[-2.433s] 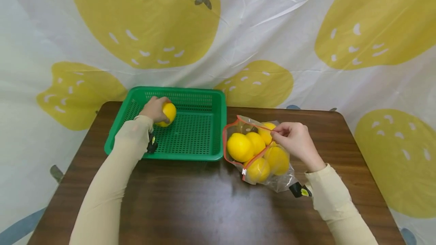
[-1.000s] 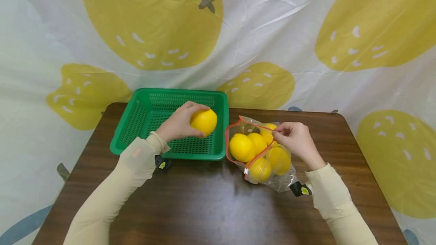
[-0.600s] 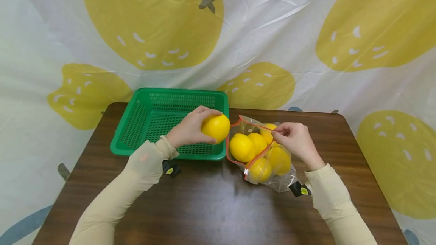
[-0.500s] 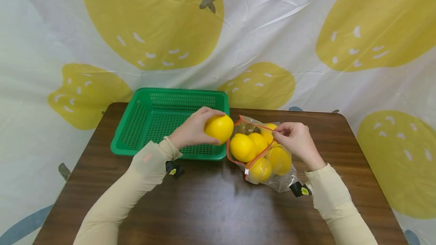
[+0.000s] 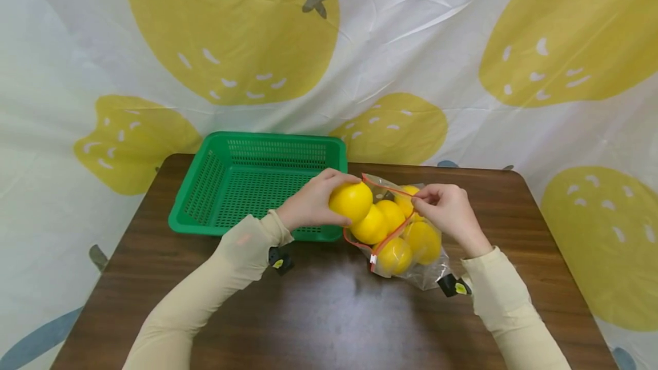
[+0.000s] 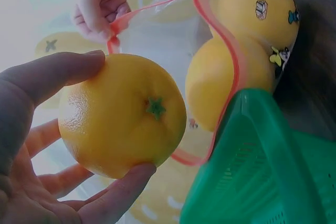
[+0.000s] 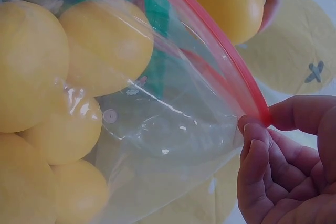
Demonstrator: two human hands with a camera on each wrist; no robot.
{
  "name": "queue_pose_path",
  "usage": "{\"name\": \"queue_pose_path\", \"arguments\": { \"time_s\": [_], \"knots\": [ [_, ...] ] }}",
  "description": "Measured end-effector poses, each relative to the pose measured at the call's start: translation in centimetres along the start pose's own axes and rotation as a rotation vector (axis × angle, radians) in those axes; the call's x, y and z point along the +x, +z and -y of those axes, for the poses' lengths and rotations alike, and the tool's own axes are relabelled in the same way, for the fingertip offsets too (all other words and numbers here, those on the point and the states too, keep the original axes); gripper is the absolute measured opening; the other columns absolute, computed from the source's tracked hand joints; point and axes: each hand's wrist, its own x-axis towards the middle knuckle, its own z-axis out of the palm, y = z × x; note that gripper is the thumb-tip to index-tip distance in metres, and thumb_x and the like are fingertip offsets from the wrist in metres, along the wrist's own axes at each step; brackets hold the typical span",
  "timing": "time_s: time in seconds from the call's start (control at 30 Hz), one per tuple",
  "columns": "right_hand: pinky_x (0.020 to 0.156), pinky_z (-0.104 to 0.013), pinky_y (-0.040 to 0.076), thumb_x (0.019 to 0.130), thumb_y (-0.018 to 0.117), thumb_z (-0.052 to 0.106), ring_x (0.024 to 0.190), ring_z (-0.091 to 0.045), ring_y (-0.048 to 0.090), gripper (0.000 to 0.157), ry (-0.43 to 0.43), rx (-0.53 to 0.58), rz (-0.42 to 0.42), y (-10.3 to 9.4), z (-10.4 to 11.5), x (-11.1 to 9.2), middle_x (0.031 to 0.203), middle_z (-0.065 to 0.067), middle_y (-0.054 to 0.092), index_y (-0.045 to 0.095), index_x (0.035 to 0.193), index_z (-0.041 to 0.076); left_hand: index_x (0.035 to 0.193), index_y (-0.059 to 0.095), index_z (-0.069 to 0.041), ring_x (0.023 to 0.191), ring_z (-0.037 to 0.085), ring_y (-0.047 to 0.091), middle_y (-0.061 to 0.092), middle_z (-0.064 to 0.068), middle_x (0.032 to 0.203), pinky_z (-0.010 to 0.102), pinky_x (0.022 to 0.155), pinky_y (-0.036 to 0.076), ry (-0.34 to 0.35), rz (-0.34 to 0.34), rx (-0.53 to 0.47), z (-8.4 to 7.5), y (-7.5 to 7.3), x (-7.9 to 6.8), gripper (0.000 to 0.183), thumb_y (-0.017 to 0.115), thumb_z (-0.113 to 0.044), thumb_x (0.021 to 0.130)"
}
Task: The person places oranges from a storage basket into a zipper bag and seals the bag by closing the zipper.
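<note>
My left hand (image 5: 312, 201) grips a round yellow orange (image 5: 351, 203), thumb on one side and fingers on the other. A green star-shaped stem end shows on this orange (image 6: 123, 116) in the left wrist view. It is at the mouth of a clear zip bag (image 5: 430, 280) with a red seal, overlapping the bagged fruit in the head view. Several more oranges (image 5: 422, 242) lie inside the bag. My right hand (image 5: 448, 213) pinches the red edge between thumb and fingers, as the right hand (image 7: 289, 166) shows close up, and the mouth stands apart.
A green slotted basket (image 5: 205, 229) stands left of the bag, its right end close to it; no fruit shows in it. Both are on a dark wooden table (image 5: 319, 313). Behind hangs a white cloth (image 5: 390, 56) printed with yellow fruit. A white slider (image 5: 373, 258) sits on the seal.
My left hand has lifted the orange out of the green basket and carried it right, over the rim to the bag's mouth. My right hand keeps its pinch on the bag's edge.
</note>
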Motion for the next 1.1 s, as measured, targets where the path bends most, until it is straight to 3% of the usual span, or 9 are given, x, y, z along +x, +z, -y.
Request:
{"name": "queue_pose_path", "arguments": {
  "time_s": [0.7, 0.97, 1.1],
  "knots": [
    [0.049, -0.024, 0.047, 0.082, 0.060, 0.010, 0.055, -0.014, 0.058, 0.013, -0.001, -0.002, -0.002, 0.0, 0.1, 0.0, 0.068, -0.007, 0.066, 0.069, 0.081, 0.000, 0.132, 0.046, -0.020, 0.103, 0.020, 0.048, 0.042, 0.008, 0.125, 0.032, 0.085, 0.046, -0.003, 0.077, 0.031, -1.6, 1.9, 1.8, 0.069, 0.076, -0.028, 0.071],
    [0.049, -0.023, 0.047, 0.082, 0.060, 0.008, 0.053, -0.013, 0.056, 0.013, -0.015, -0.009, -0.017, 0.0, 0.2, 0.0, 0.067, -0.008, 0.065, 0.068, 0.080, 0.000, 0.131, 0.048, -0.013, 0.100, 0.022, 0.050, 0.048, 0.010, 0.121, 0.032, 0.083, 0.046, 0.072, 0.044, -0.014, -1.7, 1.5, 2.4, 0.058, 0.070, -0.025, 0.079],
    [0.050, -0.023, 0.048, 0.082, 0.060, 0.008, 0.054, -0.013, 0.057, 0.012, -0.013, -0.010, -0.027, -0.1, 0.3, 0.0, 0.067, -0.008, 0.065, 0.068, 0.080, -0.001, 0.128, 0.050, -0.012, 0.094, 0.021, 0.050, 0.050, 0.009, 0.117, 0.029, 0.076, 0.045, 0.047, 0.013, 0.033, -1.4, 0.7, 2.2, 0.050, 0.066, -0.025, 0.083]
  ]
}}
